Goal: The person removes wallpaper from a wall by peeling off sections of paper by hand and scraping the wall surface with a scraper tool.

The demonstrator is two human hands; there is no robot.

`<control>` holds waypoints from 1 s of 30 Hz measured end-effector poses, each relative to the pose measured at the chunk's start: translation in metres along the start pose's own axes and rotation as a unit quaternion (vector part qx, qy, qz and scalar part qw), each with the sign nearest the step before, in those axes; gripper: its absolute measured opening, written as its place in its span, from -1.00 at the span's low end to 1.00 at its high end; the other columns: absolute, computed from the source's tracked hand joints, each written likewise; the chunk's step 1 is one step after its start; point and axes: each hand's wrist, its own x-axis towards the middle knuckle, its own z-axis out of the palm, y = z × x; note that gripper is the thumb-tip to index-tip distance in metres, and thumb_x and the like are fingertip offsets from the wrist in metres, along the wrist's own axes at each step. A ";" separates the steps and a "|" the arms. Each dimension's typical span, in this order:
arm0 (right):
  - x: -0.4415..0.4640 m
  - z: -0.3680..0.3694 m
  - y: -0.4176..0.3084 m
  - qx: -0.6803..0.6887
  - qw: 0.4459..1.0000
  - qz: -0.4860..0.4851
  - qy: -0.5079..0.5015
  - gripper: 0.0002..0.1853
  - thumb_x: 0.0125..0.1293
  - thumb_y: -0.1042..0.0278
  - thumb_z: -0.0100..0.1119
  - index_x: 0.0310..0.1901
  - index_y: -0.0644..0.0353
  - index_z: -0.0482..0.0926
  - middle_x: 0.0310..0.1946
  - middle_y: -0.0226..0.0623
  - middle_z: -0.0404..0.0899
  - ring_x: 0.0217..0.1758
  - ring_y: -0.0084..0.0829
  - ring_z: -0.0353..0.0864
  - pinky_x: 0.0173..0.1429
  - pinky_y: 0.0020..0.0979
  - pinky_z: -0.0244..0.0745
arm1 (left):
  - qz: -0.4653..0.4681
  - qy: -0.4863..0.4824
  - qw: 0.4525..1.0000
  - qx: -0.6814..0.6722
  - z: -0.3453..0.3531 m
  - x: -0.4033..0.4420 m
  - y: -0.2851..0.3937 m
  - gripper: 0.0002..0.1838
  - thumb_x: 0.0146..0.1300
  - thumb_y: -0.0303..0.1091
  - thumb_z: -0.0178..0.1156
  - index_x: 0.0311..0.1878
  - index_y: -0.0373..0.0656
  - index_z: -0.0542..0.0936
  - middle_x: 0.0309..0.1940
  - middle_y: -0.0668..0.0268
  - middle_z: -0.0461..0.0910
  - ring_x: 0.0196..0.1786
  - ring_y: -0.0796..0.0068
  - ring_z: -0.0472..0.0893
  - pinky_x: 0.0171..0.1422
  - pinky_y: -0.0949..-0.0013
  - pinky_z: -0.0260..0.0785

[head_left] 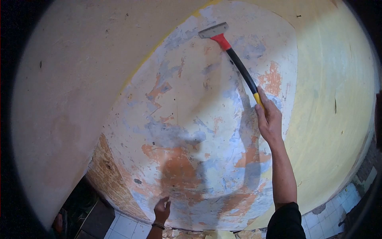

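Note:
My right hand [270, 119] is wrapped round the yellow lower end of a long-handled scraper [242, 69]. Its shaft is black, its neck is red, and a wide grey metal blade [213, 30] at the top lies at or close to the wall; contact cannot be made out. Around it, the scraped wall patch [223, 131] shows white, bluish-grey and orange areas with ragged edges. Low in the view, my left hand [161, 210] is near the bottom of this patch, fingers loosely curled and thumb apart, with nothing visible in it. A dark band circles that wrist.
Yellow painted wall [330, 111] borders the patch on the right, and a beige surface [79, 91] on the left. White floor tiles [129, 227] show at the bottom, with debris [187, 234] along the wall's foot. A dark box-like object [95, 219] stands at lower left.

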 end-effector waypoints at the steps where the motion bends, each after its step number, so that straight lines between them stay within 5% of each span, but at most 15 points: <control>1: -0.006 -0.005 0.002 -0.011 1.000 0.001 -0.010 -0.51 0.39 0.38 0.07 0.36 0.02 0.42 -0.43 -0.16 0.51 -0.38 -0.31 0.50 -0.19 -0.33 0.42 | 0.030 0.014 0.999 0.002 -0.007 0.021 0.020 -0.70 0.27 -0.30 0.21 0.03 -0.19 0.61 0.00 0.07 0.64 0.05 0.05 0.62 0.17 0.17 0.45; 7: -0.040 -0.032 0.001 -0.047 0.998 0.013 -0.046 -0.49 0.37 0.45 0.08 0.36 0.00 0.42 -0.42 -0.20 0.51 -0.39 -0.35 0.52 -0.21 -0.33 0.44 | 0.287 0.132 0.945 0.086 -0.044 0.159 0.138 -0.46 0.30 -0.27 0.20 0.30 -0.29 0.39 0.28 -0.06 0.42 0.30 -0.15 0.41 0.37 0.04 0.29; 10: -0.058 -0.041 0.009 -0.034 0.998 0.020 -0.043 -0.50 0.37 0.48 0.05 0.36 0.09 0.41 -0.31 -0.18 0.58 -0.31 -0.41 0.54 -0.13 -0.38 0.46 | 0.212 0.186 0.951 0.128 -0.043 0.235 0.166 -0.24 0.30 -0.03 0.17 0.40 -0.37 0.23 0.45 -0.17 0.12 0.49 -0.17 0.13 0.53 -0.02 0.01; 12: -0.067 -0.042 0.022 -0.002 1.000 0.012 -0.021 -0.51 0.39 0.48 0.02 0.36 0.17 0.39 -0.20 -0.14 0.60 -0.27 -0.43 0.55 -0.09 -0.41 0.45 | 0.262 0.229 0.930 0.120 -0.045 0.287 0.186 -0.14 0.29 0.02 0.14 0.44 -0.42 0.11 0.50 -0.22 -0.06 0.55 -0.17 -0.07 0.58 -0.07 -0.21; 16: -0.080 -0.050 0.028 0.054 0.997 0.061 0.010 -0.51 0.43 0.42 -0.04 0.36 0.39 0.32 0.13 -0.09 0.55 -0.22 -0.53 0.48 -0.03 -0.49 0.43 | 0.262 0.308 0.902 0.153 -0.039 0.333 0.251 -0.04 0.24 0.06 0.17 0.48 -0.42 0.01 0.51 -0.20 -0.11 0.57 -0.17 -0.15 0.60 -0.11 -0.34; 17: -0.084 -0.050 0.029 0.059 0.997 0.057 0.009 -0.51 0.43 0.42 -0.04 0.36 0.39 0.32 0.13 -0.09 0.55 -0.22 -0.53 0.48 -0.03 -0.49 0.43 | 0.297 0.279 0.899 0.161 -0.038 0.336 0.268 -0.05 0.28 0.08 0.12 0.48 -0.43 0.00 0.51 -0.19 -0.11 0.57 -0.16 -0.14 0.60 -0.11 -0.33; 19: -0.092 -0.049 0.032 0.094 0.990 0.109 0.004 -0.48 0.46 0.34 -0.05 0.42 0.22 0.27 -0.37 -0.50 0.45 -0.47 -0.72 0.16 -0.37 -0.67 0.14 | 0.326 0.251 0.895 0.171 -0.039 0.341 0.292 -0.07 0.31 0.09 0.07 0.48 -0.44 -0.01 0.51 -0.18 -0.10 0.57 -0.15 -0.12 0.60 -0.10 -0.32; 21: -0.102 -0.045 0.035 0.103 0.989 0.105 0.006 -0.47 0.46 0.32 -0.05 0.43 0.19 0.27 -0.40 -0.52 0.38 -0.51 -0.76 0.09 -0.43 -0.68 0.02 | 0.412 0.238 0.865 0.162 -0.045 0.352 0.305 -0.12 0.32 0.12 0.06 0.49 -0.33 0.06 0.52 -0.12 -0.07 0.57 -0.11 -0.07 0.59 -0.11 -0.26; 27: -0.145 -0.035 0.060 0.119 0.986 0.114 0.012 -0.46 0.47 0.25 -0.05 0.43 0.21 0.27 -0.39 -0.48 0.41 -0.54 -0.76 0.14 -0.47 -0.66 0.05 | 0.376 0.304 0.856 0.185 -0.093 0.388 0.282 -0.22 0.33 0.13 0.04 0.49 -0.09 0.17 0.50 -0.03 0.05 0.52 -0.11 0.06 0.57 -0.12 -0.16; 30: -0.172 -0.028 0.080 0.127 0.983 0.132 0.024 -0.45 0.46 0.21 -0.04 0.43 0.21 0.27 -0.38 -0.48 0.42 -0.54 -0.79 0.15 -0.49 -0.69 0.04 | 0.340 0.334 0.859 0.185 -0.110 0.401 0.254 -0.23 0.34 0.10 0.05 0.48 -0.16 0.18 0.50 -0.07 0.05 0.51 -0.12 0.08 0.57 -0.07 -0.14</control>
